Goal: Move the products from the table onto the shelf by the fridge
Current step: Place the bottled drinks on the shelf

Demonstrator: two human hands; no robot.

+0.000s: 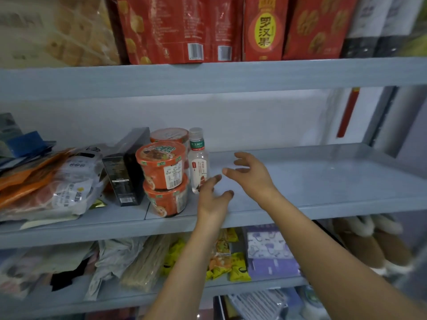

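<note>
Head view: your left hand (213, 195) and right hand (250, 173) are empty, grip released; the bottle (198, 162) at eleven o'clock from the left may topple if brushed.

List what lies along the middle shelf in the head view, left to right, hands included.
Plastic food bags → black box → stacked orange noodle cups → clear bottle → left hand → right hand → bare shelf.
</note>
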